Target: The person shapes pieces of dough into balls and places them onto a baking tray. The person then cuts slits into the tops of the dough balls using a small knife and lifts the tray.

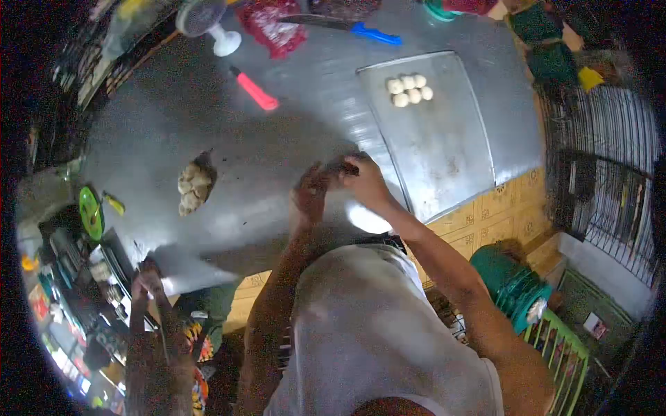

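Over the metal table [277, 125], my left hand [311, 194] and my right hand [366, 182] are close together with bent fingers. A small dark thing [340, 165] shows between them, too blurred to name. Both hands are near the left edge of a metal tray [451, 139], which bears several pale dough balls [409, 90] at its far end. To the left of my hands, pieces of dough [195, 184] sit in a pile on the table. A white round thing [369, 218] lies just below my right hand.
A red-handled knife [257, 92], a blue-handled knife [374, 33], a red bag [274, 31] and a white stand [225, 41] are at the back. A green oval item [91, 212] lies left. A co-worker's hands [148, 283] are at the lower left edge; another person stands back right.
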`<state>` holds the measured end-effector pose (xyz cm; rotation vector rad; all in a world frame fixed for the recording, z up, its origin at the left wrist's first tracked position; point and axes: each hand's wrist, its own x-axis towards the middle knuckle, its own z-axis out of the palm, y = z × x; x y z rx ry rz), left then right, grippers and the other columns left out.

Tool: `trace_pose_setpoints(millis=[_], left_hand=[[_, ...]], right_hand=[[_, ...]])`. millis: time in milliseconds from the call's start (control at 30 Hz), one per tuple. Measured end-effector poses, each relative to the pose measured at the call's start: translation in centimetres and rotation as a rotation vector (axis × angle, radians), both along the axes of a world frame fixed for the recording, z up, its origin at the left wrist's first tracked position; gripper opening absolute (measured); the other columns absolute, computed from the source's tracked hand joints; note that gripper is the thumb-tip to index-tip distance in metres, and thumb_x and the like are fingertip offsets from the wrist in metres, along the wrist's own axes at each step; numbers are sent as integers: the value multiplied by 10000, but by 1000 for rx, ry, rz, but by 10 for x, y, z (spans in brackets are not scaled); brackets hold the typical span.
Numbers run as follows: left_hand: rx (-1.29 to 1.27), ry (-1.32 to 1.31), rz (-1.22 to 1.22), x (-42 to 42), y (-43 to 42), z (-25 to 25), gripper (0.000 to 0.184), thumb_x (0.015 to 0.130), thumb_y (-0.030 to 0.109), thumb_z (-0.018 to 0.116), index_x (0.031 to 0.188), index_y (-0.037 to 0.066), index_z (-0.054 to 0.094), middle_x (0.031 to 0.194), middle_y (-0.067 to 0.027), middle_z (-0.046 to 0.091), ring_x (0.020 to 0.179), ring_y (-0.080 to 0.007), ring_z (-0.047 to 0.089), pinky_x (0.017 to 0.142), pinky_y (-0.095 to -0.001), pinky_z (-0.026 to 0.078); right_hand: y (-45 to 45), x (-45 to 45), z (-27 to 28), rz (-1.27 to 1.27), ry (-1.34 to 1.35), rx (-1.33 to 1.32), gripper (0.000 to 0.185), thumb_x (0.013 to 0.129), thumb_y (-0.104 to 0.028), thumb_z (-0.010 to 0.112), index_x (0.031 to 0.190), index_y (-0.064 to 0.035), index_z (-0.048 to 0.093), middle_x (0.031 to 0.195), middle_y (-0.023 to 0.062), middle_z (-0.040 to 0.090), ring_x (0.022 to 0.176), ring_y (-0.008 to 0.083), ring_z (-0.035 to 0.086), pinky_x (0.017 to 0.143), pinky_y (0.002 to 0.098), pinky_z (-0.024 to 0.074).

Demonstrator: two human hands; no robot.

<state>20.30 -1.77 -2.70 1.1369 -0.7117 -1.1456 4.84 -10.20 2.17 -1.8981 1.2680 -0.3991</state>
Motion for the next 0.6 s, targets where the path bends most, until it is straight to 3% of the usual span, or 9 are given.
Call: trace_pose_setpoints(millis=[67,133,233,300,367,467,500,533,600], left_hand=[[181,-162,-28,-3,-4,-5,325,907,102,622,1194,-45,577,1099,-112,656,984,-238,624,895,-376,501],[419,113,-124,-10,-16,15,348,916,110,619,1236,-19,572,1110,-83,657,945,-203,634,893,-361,501],[348,420,-184,-53,-41,-3,334,932,136,615,1242,19,580,1135,-63,653,983,-185,624,891,-356,496],[178,629,-45,-75,-58,52,329,956,184,593,1253,42,581,1178,-68,642,1021,-185,610,908,-342,483],[444,451,-1,-83,-72,59,363,974,219,564,1291,42,551,1237,-76,625,1046,-186,600,918,-331,473],[267,677,-199,-60,-52,-4,432,973,258,561,1341,38,508,1284,-93,603,1058,-202,600,915,-345,475],[408,-32,-377,-50,-48,-13,550,973,389,524,1384,30,457,1315,-115,580,1107,-228,584,976,-395,433],[-8,462,-157,-53,-31,-8,556,975,401,506,1376,18,462,1315,-135,575,1103,-247,587,987,-413,421],[-155,925,-155,-29,-4,-39,559,988,409,475,1370,2,458,1320,-146,567,1120,-261,580,1005,-409,411]], right_hand=[[-3,-11,14,-30,-161,83,371,908,-169,641,1242,-15,589,1140,158,638,1002,286,628,917,365,490],[-5,-30,30,-3,-329,418,408,921,-142,638,1294,-3,544,1114,87,628,1003,184,608,910,324,496],[-22,-52,7,-125,-507,365,402,916,-117,639,1286,7,542,1050,55,633,980,140,601,893,293,499],[-70,-73,15,-200,-335,213,248,879,-117,651,1102,-10,633,985,100,659,904,191,630,811,320,512],[-133,-106,35,-216,-47,-123,156,864,-129,602,937,-27,695,926,177,674,828,321,648,739,384,515],[-223,-163,38,-84,239,-503,262,855,-167,593,1065,-26,660,888,173,689,767,319,643,701,412,506],[-243,-158,55,-173,116,-259,296,875,-201,594,1112,-36,656,872,123,692,735,239,640,681,373,506],[-275,-179,15,-155,88,-236,320,890,-236,594,1120,-22,656,875,103,692,732,192,634,681,355,503],[-292,-176,3,53,138,-242,369,909,-298,590,1081,24,645,848,161,671,735,238,627,698,378,494]])
